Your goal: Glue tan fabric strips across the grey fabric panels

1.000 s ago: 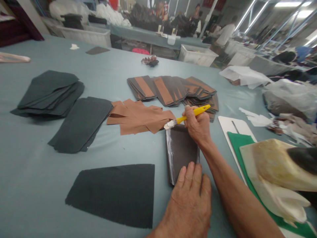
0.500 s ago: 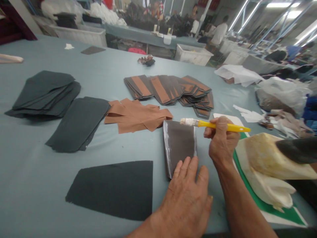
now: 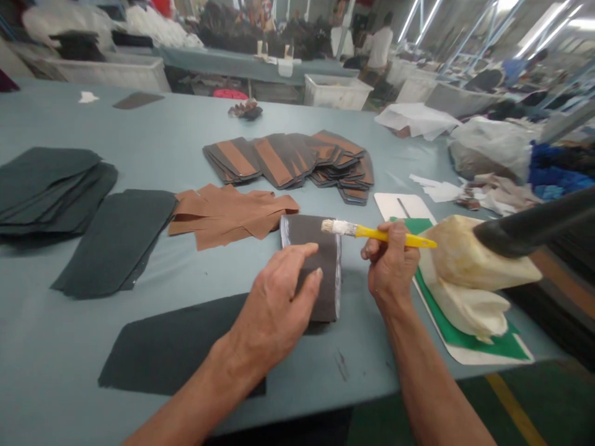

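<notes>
My right hand (image 3: 394, 257) grips a yellow-handled paintbrush (image 3: 379, 234), its white-coated bristles pointing left above the far part of a dark brown folded piece (image 3: 320, 279). White paste lines that piece's left and right edges. Over its left side is my left hand (image 3: 279, 297), fingers apart and holding nothing; whether the fingertips touch the piece I cannot tell. Partly under my left forearm lies a single dark flat panel (image 3: 171, 347). Brown strips (image 3: 232, 214) are heaped just beyond the folded piece.
Dark panels are stacked at left (image 3: 46, 186), with a smaller stack (image 3: 121, 241) beside them. Dark pieces with brown bands (image 3: 279, 161) lie fanned out farther back. On the right, a yellowed container (image 3: 458, 254) with a black tube stands on a green-and-white board (image 3: 465, 353).
My left hand has lifted from the near end of the folded piece and moved left and forward over its left side. The view has shifted right; the brush stays in my right hand.
</notes>
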Tool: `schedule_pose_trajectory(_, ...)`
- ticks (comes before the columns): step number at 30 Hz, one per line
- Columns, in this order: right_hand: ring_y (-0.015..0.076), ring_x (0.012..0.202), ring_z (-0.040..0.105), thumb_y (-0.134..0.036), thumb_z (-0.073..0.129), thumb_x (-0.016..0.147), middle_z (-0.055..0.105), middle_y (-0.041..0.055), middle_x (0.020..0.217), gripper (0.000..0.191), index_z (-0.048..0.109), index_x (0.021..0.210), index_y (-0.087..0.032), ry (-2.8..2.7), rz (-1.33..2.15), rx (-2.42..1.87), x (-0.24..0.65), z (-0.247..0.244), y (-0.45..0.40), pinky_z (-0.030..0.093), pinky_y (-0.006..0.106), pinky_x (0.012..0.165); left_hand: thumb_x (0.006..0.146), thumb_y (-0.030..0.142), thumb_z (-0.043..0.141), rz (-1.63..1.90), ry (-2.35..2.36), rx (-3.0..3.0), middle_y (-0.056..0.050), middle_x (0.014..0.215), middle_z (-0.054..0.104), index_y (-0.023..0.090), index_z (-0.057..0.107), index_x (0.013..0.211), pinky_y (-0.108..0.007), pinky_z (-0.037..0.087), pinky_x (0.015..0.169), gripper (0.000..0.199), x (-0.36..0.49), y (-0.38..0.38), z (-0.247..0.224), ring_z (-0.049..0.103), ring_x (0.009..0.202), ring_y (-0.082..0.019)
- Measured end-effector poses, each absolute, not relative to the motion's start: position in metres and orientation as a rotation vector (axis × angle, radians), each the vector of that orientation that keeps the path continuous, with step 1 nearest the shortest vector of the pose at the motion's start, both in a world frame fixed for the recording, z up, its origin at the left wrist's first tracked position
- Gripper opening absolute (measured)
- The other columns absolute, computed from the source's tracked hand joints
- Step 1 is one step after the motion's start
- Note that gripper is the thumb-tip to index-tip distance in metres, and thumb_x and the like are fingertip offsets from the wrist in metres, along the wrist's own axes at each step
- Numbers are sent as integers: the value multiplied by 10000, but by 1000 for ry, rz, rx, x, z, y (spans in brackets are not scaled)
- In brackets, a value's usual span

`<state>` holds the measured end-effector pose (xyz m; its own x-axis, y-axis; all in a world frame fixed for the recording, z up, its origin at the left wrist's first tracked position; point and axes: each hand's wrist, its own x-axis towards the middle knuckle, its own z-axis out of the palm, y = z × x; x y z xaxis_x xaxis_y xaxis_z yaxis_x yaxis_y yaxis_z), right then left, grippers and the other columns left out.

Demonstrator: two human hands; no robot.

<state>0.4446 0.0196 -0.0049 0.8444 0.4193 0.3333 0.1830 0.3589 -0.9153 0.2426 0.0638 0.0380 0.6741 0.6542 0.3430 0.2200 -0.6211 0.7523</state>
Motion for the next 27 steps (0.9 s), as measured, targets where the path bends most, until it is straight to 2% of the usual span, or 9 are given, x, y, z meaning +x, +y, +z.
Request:
schedule_pose_trajectory(3,82,410,457,-681,690,908,520,-94,501,490,599,832,-205,-580,170,-1193,447,-6,17,352,203,411,970,228,678,645,501,2401,-149,1307,730,116,658,1300,-496,527,1130,349,239,79,40,657,1270,-298)
schedule_pose_trajectory(6,82,422,468,-684,695,903,531,-92,517,491,604,837,-206,-589,174,-1179,449,-5,15,356,203,411,831,345,874,315,315,2657,-179,1382,686,110,648,1315,-538,536,1096,584,238,85,42,641,1270,-357)
schedule_pose_trajectory(8,83,432,471,-679,695,907,531,-91,525,484,610,841,-207,-597,178,-1174,449,-3,14,363,205,419,775,355,921,172,262,2742,-196,1435,651,105,656,1297,-541,529,1101,637,240,87,43,624,1293,-375)
schedule_pose_trajectory(13,81,437,463,-666,693,913,520,-90,537,467,613,841,-212,-611,175,-1168,449,-1,12,362,218,429,809,313,889,70,247,2780,-183,1485,619,130,670,1301,-500,500,1136,568,244,89,47,596,1341,-356)
schedule_pose_trajectory(19,84,438,464,-676,658,927,508,-92,539,461,602,845,-225,-620,163,-1206,450,-1,11,365,216,435,863,362,841,94,246,2698,-162,1462,644,155,700,1270,-473,510,1121,477,240,94,53,608,1330,-334)
schedule_pose_trajectory(22,87,435,477,-673,652,933,525,-88,535,463,605,850,-220,-631,141,-1214,450,-2,11,365,209,427,946,247,702,161,223,2658,-141,1436,661,168,681,1269,-443,507,1121,333,238,92,53,626,1311,-290)
schedule_pose_trajectory(24,89,426,484,-672,647,937,541,-85,532,465,605,857,-216,-638,100,-1216,449,-2,11,364,206,418,905,104,620,209,249,2660,-130,1356,700,173,683,1205,-464,519,1098,314,237,88,50,659,1251,-287)
schedule_pose_trajectory(27,95,425,508,-653,633,960,596,-72,552,452,598,879,-211,-646,2,-1211,447,-1,11,392,209,426,814,13,573,358,393,2659,-101,1070,763,183,676,963,-490,565,980,248,239,83,44,723,1028,-298)
